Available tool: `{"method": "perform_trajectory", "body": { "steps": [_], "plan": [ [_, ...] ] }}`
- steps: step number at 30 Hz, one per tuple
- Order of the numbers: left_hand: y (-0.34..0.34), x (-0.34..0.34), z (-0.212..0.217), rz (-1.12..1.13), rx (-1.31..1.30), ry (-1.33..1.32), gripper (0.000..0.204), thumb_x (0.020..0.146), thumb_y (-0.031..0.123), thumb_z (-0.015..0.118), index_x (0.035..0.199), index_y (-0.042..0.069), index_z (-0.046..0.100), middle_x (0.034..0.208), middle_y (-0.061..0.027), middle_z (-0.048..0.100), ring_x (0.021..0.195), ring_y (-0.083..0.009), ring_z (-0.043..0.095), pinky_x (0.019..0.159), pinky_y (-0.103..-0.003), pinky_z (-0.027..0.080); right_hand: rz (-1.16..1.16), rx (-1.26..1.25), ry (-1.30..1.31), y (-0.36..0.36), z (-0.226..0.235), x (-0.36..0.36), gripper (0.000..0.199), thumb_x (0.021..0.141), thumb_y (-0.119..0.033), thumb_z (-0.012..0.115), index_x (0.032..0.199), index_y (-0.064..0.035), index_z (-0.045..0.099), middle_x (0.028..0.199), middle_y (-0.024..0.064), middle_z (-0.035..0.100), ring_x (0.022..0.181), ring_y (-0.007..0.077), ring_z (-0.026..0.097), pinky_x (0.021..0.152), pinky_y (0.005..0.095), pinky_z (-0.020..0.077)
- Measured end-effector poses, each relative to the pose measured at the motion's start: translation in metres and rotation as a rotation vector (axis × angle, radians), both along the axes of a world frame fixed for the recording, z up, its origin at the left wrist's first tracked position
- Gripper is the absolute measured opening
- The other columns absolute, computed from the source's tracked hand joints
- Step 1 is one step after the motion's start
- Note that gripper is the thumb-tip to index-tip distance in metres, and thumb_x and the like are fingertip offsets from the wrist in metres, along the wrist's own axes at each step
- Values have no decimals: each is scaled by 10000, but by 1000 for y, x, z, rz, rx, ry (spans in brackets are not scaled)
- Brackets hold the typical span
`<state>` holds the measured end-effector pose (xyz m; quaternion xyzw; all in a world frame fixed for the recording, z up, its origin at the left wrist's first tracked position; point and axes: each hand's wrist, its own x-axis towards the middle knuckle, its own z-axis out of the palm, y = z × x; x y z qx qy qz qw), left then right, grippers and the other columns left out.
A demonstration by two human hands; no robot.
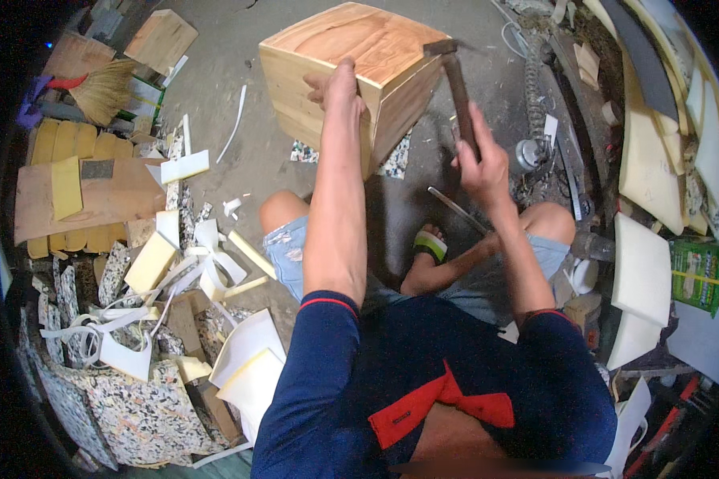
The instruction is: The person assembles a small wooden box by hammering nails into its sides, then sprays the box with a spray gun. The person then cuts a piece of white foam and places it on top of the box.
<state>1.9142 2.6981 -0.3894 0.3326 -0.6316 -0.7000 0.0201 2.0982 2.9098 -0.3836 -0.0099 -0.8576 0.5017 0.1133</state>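
In front of me on the floor stands a light wooden box [327, 48] with a curved, grained top. It rests on pieces of speckled foam [395, 160]. My left hand [337, 88] reaches out and grips the box at its near upper edge, fingers bent against the side panel and thumb up by the top. A hammer [460, 96] is in my right hand [484, 166], its fingers wrapped round the handle. The hammer's head is raised at the right corner of the top; whether it touches the wood I cannot tell.
Foam offcuts [152, 259] and strips pile up at my left, near a straw broom [104, 92] and a wooden board [104, 203]. Cream foam sheets [641, 267] lean at my right. A metal rod [455, 209] lies by my bent legs; a ridged hose [534, 104] runs beyond.
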Motion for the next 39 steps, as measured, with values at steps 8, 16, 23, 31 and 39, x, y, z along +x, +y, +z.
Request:
{"method": "perform_trajectory", "body": {
  "steps": [8, 16, 23, 31, 39],
  "plan": [
    [35, 2, 18, 2, -374, 94, 1212, 682, 516, 773, 1546, 21, 82, 1611, -319, -32, 1511, -440, -38, 1117, -735, 93, 80, 402, 389, -13, -16, 13, 569, 886, 0, 558, 1446, 6, 460, 806, 199, 540, 898, 397, 597, 1002, 458, 430],
    [35, -9, 8, -29, -327, 88, 1250, 693, 514, 747, 1571, 40, -6, 1614, -314, -104, 1510, -439, -123, 1106, -752, 20, 95, 520, 243, -19, -8, 0, 629, 927, -10, 518, 1524, -14, 318, 1092, 244, 587, 959, 416, 615, 867, 434, 498],
    [41, -8, 15, -26, -310, 111, 1238, 698, 487, 733, 1575, 45, -20, 1614, -313, -113, 1509, -436, -141, 1109, -748, 18, -19, 239, 382, -32, -17, 4, 656, 915, -12, 524, 1525, 27, 286, 1331, 307, 556, 1182, 419, 593, 987, 475, 452],
    [41, -10, 9, 11, -327, 89, 1211, 700, 479, 736, 1577, 60, 14, 1619, -308, -85, 1511, -442, -110, 1116, -743, 25, 4, 283, 355, -34, 0, -1, 635, 909, -31, 524, 1491, 88, 300, 1304, 327, 548, 1076, 493, 593, 936, 485, 465],
    [40, -10, 12, 4, -324, 101, 1212, 706, 483, 742, 1575, 52, 16, 1621, -303, -78, 1514, -431, -111, 1106, -754, 30, 5, 213, 148, -37, -9, 7, 626, 948, -59, 482, 1519, 64, 257, 1420, 351, 456, 1228, 448, 556, 1010, 452, 458]
  ]
}}
